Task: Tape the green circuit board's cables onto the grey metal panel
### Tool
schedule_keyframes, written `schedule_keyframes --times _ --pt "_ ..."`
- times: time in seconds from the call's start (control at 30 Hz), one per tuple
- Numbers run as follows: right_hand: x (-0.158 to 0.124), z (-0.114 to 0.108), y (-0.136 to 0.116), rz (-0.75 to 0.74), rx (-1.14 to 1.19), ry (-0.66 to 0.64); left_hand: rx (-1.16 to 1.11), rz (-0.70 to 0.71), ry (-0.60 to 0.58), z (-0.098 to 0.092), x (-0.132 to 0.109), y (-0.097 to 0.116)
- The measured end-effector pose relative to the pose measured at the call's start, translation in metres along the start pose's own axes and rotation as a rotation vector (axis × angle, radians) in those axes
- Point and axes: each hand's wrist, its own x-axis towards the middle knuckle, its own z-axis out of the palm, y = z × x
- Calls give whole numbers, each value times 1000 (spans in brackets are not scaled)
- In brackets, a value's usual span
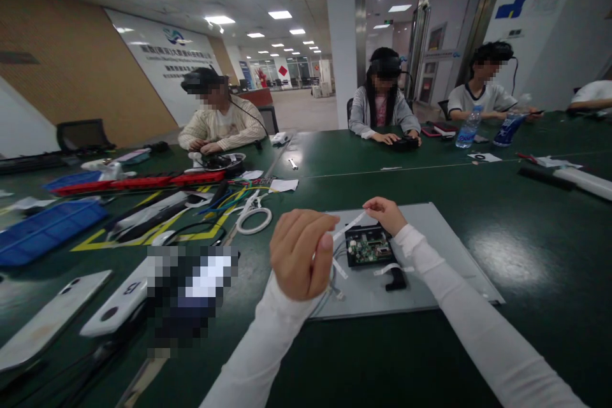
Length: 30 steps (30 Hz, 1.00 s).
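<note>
A narrow white strip, tape-like [352, 224], is stretched between my two hands. My left hand [302, 252] is closed with thumb against fingers, gripping the strip's near end. At the far end, my right hand [385, 213] pinches it between thumb and fingertips. Below them a black housing with a green circuit board [368, 247] lies on a light grey panel [444, 242]. Another white strip [388, 269] lies over a black part [396, 279] at the housing's front. Thin pale cables [329, 293] run beside my left hand, which partly hides them.
Left of the panel lie a white ring-shaped roll [254, 220], a phone [57, 315], a white device [119, 299], and a blue tray [52, 229]. Bottles [468, 127] stand at the back right. Several people wearing headsets sit across the green table [335, 166].
</note>
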Motion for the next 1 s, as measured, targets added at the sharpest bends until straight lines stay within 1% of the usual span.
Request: schedule_keyframes --times 0.07,0.13,0.27,0.33,0.4,0.5,0.7,1.0 --pt "1 2 7 9 7 16 40 -49 -54 19 14 -8" --pt "3 4 12 16 11 26 49 -52 -75 35 18 -22" --pt "10 8 20 37 21 37 43 -48 -125 55 5 -52" --pt "13 11 23 50 30 42 30 -52 -187 62 -2 -63" --pt "16 15 28 63 33 46 22 -38 -255 68 -7 -68" --pt "16 18 34 78 30 51 27 0 -326 74 -8 -71" --pt "12 16 41 81 18 52 54 32 -409 79 -10 -73" --pt "10 18 44 69 -83 66 75 56 -514 75 -9 -68"
